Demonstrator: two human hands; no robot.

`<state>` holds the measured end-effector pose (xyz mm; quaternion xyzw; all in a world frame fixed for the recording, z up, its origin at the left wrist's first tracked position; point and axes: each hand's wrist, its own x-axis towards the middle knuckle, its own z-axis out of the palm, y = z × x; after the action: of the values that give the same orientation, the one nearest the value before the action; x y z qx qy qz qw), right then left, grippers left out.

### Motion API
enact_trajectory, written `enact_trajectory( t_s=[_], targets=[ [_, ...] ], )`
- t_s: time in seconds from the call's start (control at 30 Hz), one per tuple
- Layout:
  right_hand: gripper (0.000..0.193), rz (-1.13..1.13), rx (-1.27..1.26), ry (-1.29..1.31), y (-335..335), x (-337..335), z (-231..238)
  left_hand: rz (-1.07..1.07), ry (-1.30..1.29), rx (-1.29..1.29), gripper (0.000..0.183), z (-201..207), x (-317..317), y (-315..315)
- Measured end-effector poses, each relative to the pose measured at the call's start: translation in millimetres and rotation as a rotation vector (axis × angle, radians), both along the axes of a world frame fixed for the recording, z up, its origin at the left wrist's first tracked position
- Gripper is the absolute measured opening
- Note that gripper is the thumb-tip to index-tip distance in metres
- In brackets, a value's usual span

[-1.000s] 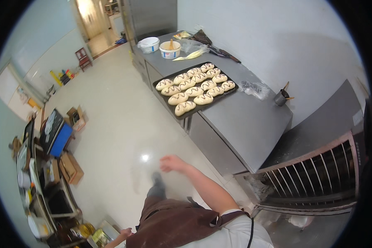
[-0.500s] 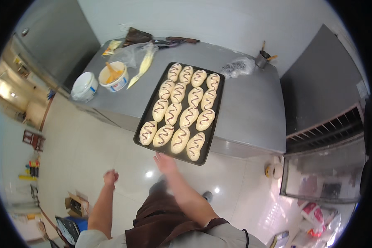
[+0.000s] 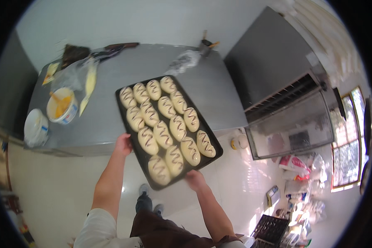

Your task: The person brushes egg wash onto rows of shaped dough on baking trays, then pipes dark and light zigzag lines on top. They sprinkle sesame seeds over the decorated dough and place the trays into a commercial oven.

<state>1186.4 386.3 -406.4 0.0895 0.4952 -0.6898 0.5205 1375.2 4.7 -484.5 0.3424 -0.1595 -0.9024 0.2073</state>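
A dark rectangular baking tray (image 3: 204, 162) is held between my hands, turned askew, its near part out over the floor past the table's front edge. Rows of pale oval buns (image 3: 177, 127) with dark zigzag lines on top fill it. My left hand (image 3: 124, 144) grips the tray's left side, fingers closed at the rim. At the near edge, toward the right, my right hand (image 3: 195, 180) is closed on the tray, some fingers hidden beneath. Behind the tray lies the grey metal worktable (image 3: 111, 78); whether the far end still touches it I cannot tell.
On the table's left stand a white tub (image 3: 63, 108) with yellow filling and another white tub (image 3: 36, 127), near a piping bag (image 3: 90, 82). Crumpled plastic (image 3: 184, 62) and a metal cup (image 3: 205, 47) sit at the back. A rack cabinet's open glass door (image 3: 291, 128) juts out at right.
Both hands, free of the tray before, now grip it. The tray has turned and come nearer to me. My view has swung right, showing more of the cabinet and a window.
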Motion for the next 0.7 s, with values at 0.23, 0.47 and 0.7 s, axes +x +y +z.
enact_trajectory(
  t_s=[0.23, 0.47, 0.7],
  targets=[
    [0.061, -0.199, -0.110, 0.036, -6.8, -10.8, -1.5, 0.008, 0.082, 0.067, 0.033, -21.3, -11.9, -3.3],
    [0.075, -0.407, -0.089, 0.076, -44.8, 36.7, 14.4, -0.282, 0.138, 0.209, 0.061, -21.1, -18.0, -61.9],
    [0.072, -0.673, -0.239, 0.284, -120.6, 114.6, -48.7, -0.668, 0.294, 0.180, 0.061, -51.2, -59.7, -172.3]
  ],
)
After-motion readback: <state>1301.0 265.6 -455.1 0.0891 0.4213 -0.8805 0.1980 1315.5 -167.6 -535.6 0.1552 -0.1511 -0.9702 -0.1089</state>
